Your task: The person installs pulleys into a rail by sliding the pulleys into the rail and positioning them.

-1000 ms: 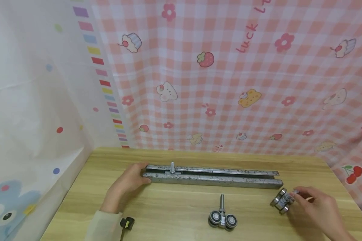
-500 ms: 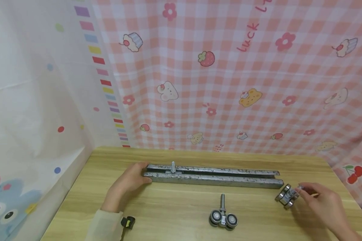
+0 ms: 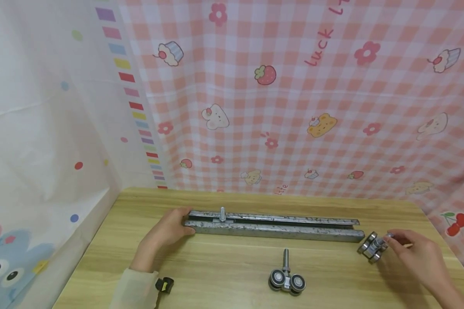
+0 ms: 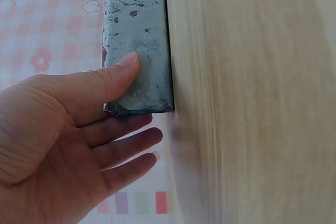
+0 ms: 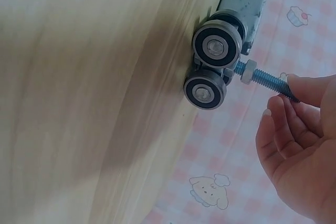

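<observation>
A slotted grey metal rail point(image 3: 274, 230) lies across the table, its surface worn and spotted. My left hand point(image 3: 170, 227) grips its left end, thumb on the near face point(image 4: 123, 80) and the other fingers round the end and behind. Close to that end, a bolt point(image 3: 222, 213) stands up out of the slot. My right hand point(image 3: 419, 253) pinches the threaded bolt point(image 5: 268, 81) of a four-wheeled trolley roller point(image 5: 212, 51) between thumb and fingers. Its wheels are right at the rail's right end, bolt tilted toward my hand. Another trolley roller point(image 3: 287, 281) lies in front of the rail, bolt pointing away.
The wood-grain table point(image 3: 216, 266) backs onto a pink checked cloth point(image 3: 286, 103), with a white cloth point(image 3: 50, 120) on the left. A small black object with a yellow mark point(image 3: 164, 285) is beside my left sleeve point(image 3: 134, 289).
My right hand has moved the trolley roller slightly right and away from me, bringing its wheels level with the rail's end. The left hand, rail and other roller have stayed put.
</observation>
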{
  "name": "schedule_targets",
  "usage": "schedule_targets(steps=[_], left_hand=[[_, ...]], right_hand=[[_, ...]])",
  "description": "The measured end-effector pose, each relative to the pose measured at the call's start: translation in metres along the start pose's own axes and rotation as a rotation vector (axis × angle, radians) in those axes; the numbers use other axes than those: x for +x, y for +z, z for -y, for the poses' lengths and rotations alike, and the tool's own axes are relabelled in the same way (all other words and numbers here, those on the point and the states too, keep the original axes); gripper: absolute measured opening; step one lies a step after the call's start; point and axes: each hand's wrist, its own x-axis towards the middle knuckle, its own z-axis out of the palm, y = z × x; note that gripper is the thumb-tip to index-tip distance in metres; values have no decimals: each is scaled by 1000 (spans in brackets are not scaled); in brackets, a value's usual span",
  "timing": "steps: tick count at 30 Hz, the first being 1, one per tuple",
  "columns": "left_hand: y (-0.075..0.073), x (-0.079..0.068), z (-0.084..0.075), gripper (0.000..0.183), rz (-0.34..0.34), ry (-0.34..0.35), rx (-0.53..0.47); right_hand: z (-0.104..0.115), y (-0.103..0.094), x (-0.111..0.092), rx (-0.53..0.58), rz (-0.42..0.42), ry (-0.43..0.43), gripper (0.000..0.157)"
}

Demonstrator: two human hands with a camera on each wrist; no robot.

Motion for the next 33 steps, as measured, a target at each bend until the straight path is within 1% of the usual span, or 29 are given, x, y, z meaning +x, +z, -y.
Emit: schedule_targets(steps=[6,10,17,21,28,33], left_hand=[[0,1,1,56,-2,1,5],[0,1,1,55,1,4,3],[0,1,0,54,-6,8,-5],[0,2,0,51,-10,9,-11],[0,2,2,51,-9,13,13],[0,2,2,49,-7,19,12]], right_hand=[[-5,1,5,0,-29,-19,17],[-7,0,8,-9,-29,-14,17],[-9,-4,14,-34,18,42,17],[-11,-6,16,-36,30,50,18],[-15,-8,21,-66,55,68,22],[-16,-9,24,-56,67,74,21]])
